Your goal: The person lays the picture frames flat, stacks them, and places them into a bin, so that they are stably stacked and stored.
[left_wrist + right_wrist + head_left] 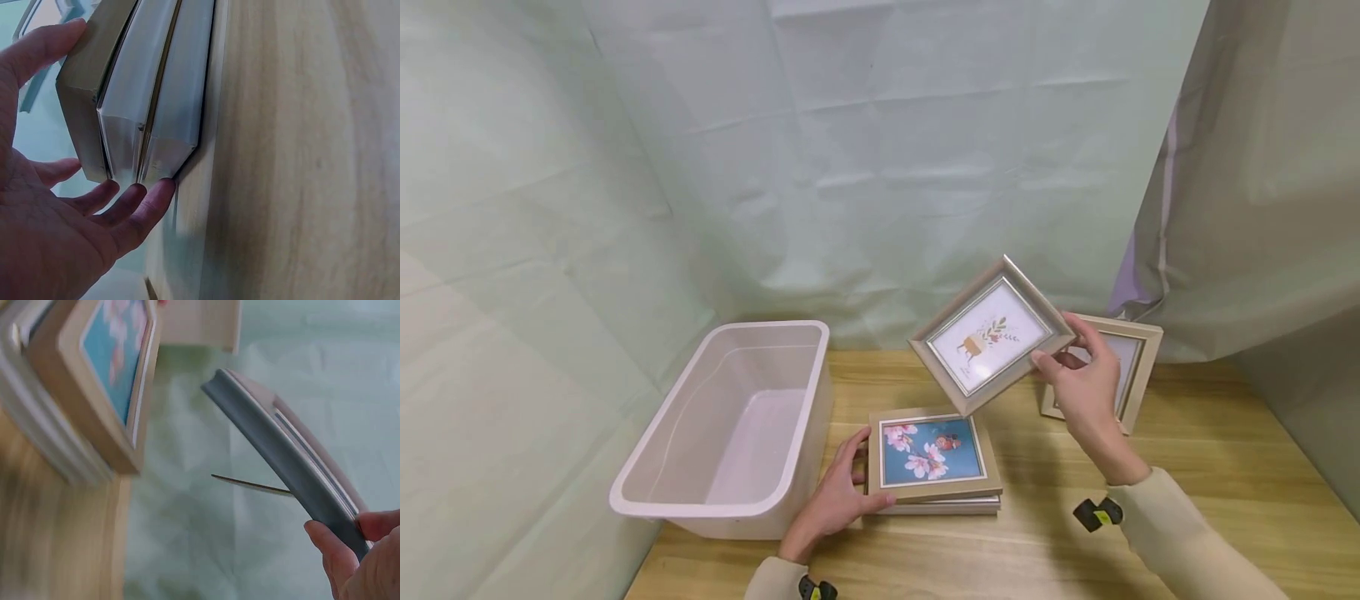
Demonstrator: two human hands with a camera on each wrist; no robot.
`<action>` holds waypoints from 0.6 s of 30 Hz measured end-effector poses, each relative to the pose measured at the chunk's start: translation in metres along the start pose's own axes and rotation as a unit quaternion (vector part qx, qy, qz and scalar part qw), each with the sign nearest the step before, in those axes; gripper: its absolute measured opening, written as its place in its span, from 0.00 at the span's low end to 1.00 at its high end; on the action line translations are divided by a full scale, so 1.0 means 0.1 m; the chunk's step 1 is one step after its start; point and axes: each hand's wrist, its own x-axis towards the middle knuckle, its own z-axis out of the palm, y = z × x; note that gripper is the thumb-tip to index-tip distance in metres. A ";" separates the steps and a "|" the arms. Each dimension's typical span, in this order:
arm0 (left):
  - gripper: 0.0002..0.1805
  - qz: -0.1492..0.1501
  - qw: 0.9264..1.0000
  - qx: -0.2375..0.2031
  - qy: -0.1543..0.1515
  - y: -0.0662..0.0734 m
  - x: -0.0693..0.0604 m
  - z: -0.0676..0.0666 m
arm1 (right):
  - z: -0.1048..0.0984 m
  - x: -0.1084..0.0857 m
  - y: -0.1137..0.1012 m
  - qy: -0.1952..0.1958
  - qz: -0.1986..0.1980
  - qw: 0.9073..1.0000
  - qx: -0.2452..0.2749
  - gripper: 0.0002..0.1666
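Note:
My right hand (pixel 1086 387) pinches the corner of a silver picture frame (pixel 951 379), raised and tilted, between thumb and fingers. In the right wrist view, the raised frame (pixel 281 456) appears edge-on, with the thumb and a finger of the right hand (pixel 369 569) on it. Lower down, a beige frame (pixel 992 479) with a blossom picture tops a stack. My left hand (pixel 835 500) touches the stack's left side. The left wrist view shows two silvery frames (pixel 172 106) under the beige one (pixel 84 94), with the left hand's fingertips (pixel 164 186) against their edges.
An empty white bin (pixel 823 392) stands left of the stack on the wooden table (pixel 1210 475). Behind my right hand, another beige frame (pixel 1142 375) stands upright, partly covered by the hand. Pale cloth (pixel 880 167) hangs at the back; a grey curtain (pixel 1262 183) hangs on the right.

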 end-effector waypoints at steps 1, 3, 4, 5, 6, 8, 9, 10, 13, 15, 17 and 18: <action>0.64 0.000 1.000 0.000 0.000 0.00 0.00 0.00 | 0.01 -0.03 0.00 0.001 0.009 1.000 0.019 0.45; 0.64 -0.001 1.000 0.005 0.001 0.01 0.00 -0.01 | 0.03 -0.11 0.00 0.006 0.027 0.998 0.055 0.45; 0.64 -0.001 1.000 0.006 0.002 0.01 0.00 -0.01 | 0.05 -0.14 0.00 0.009 0.038 0.997 0.071 0.46; 0.64 -0.001 1.000 0.006 0.003 0.01 0.00 -0.02 | 0.06 -0.18 0.01 0.012 0.048 0.995 0.085 0.46; 0.64 -0.001 1.000 0.006 0.004 0.02 0.00 -0.02 | 0.07 -0.22 0.01 0.016 0.057 0.994 0.097 0.47; 0.64 0.001 1.000 0.014 0.008 0.03 0.00 -0.02 | 0.08 -0.30 0.02 0.021 0.070 0.991 0.113 0.46; 0.65 0.003 1.000 0.021 0.012 0.04 0.00 -0.02 | 0.09 -0.34 0.03 0.022 0.075 0.990 0.118 0.45; 0.65 0.006 1.000 0.024 0.017 0.05 -0.01 -0.02 | 0.09 -0.38 0.03 0.023 0.079 0.989 0.123 0.45; 0.65 0.012 0.999 0.030 0.038 0.11 -0.03 -0.02 | 0.10 -0.51 0.05 0.024 0.084 0.986 0.139 0.44; 0.64 0.018 0.998 0.017 0.054 0.17 -0.05 -0.02 | 0.11 -0.61 0.06 0.028 0.088 0.984 0.152 0.43; 0.64 0.029 0.997 -0.007 0.065 0.24 -0.07 -0.02 | 0.12 -0.70 0.06 0.034 0.092 0.982 0.160 0.43; 0.64 0.036 0.997 -0.021 0.068 0.27 -0.07 -0.02 | 0.12 -0.75 0.06 0.037 0.097 0.982 0.160 0.42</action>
